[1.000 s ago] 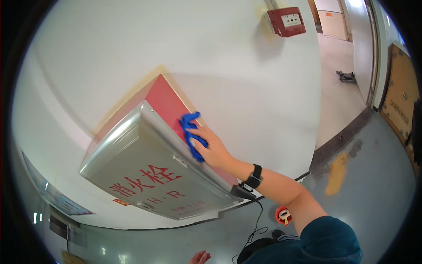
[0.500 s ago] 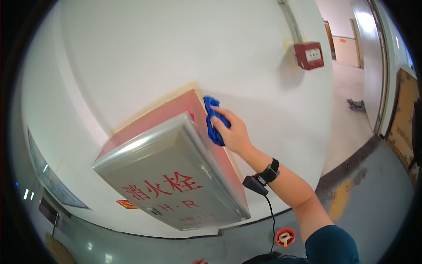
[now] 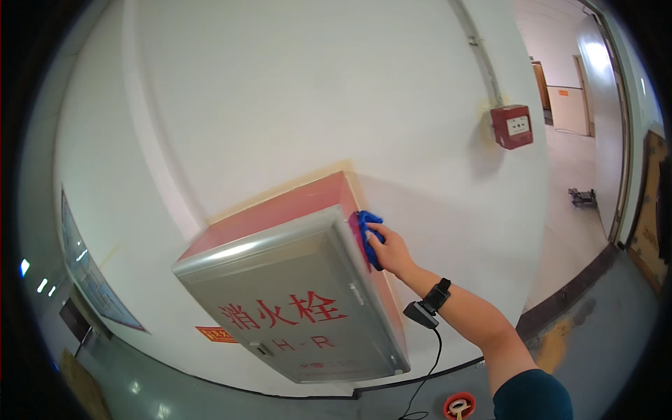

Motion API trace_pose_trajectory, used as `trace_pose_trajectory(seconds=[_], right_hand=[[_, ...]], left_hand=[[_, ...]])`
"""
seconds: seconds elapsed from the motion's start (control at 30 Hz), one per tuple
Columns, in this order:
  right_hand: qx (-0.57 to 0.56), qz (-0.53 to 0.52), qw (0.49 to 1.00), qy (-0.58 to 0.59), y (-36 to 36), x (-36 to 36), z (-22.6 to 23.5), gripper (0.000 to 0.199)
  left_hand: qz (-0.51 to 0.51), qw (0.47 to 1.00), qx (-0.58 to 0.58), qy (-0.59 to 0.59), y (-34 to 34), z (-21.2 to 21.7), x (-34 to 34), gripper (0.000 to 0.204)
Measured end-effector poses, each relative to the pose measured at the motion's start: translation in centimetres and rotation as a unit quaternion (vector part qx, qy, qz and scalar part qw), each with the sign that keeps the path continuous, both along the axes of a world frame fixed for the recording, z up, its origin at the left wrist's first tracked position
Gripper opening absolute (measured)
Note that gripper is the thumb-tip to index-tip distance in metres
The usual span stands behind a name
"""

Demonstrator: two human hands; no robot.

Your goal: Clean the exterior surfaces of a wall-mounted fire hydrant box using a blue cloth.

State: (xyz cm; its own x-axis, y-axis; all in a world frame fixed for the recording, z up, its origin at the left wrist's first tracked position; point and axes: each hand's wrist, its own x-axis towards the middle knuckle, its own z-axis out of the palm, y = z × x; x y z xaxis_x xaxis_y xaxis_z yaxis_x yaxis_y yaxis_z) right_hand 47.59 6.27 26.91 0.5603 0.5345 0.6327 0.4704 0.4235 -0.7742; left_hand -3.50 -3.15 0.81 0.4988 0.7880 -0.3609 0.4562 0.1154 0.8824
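A red wall cabinet with a silver metal door and red lettering hangs on the white wall. Against its red right side, near the upper end, my right hand presses a crumpled blue cloth. The fingers are bent round the cloth. Part of the red side panel is hidden behind the cloth and hand. A black strap with a small dark device sits on my right wrist, and a cable hangs from it. My left hand does not show.
Up on the wall to the right is a small red box under a conduit. An open door stands far right. On the floor below my arm is a red container. A framed board hangs at left.
My right hand with the cloth has moved down along the cabinet's right side. The whole view has shifted, so the cabinet appears lower and farther right. The left fingertips have left the picture.
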Motion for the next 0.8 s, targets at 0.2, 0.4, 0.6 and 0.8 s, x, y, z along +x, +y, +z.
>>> trace_pose_trajectory(seconds=[0.2, 0.4, 0.6, 0.8], right_hand=[[0.123, -0.007, 0.992, -0.031, -0.6, 1.5, 5.4, 0.037], [0.156, 0.051, 0.986, -0.015, 1.3, 0.7, 8.9, 0.036], [0.091, 0.031, 0.995, 0.019, 2.7, 1.3, -0.6, 0.037], [-0.019, 0.013, 0.996, 0.085, 0.8, -0.8, -14.8, 0.036]], left_hand=[[0.007, 0.999, -0.017, 0.030, -0.8, 2.6, 2.5, 0.052], [0.040, 0.999, -0.015, 0.022, -2.6, 1.9, 2.2, 0.052], [0.063, 0.996, -0.027, 0.051, -4.3, 1.2, 1.6, 0.052], [0.059, 0.995, -0.039, 0.074, -4.2, 1.3, 2.1, 0.053]])
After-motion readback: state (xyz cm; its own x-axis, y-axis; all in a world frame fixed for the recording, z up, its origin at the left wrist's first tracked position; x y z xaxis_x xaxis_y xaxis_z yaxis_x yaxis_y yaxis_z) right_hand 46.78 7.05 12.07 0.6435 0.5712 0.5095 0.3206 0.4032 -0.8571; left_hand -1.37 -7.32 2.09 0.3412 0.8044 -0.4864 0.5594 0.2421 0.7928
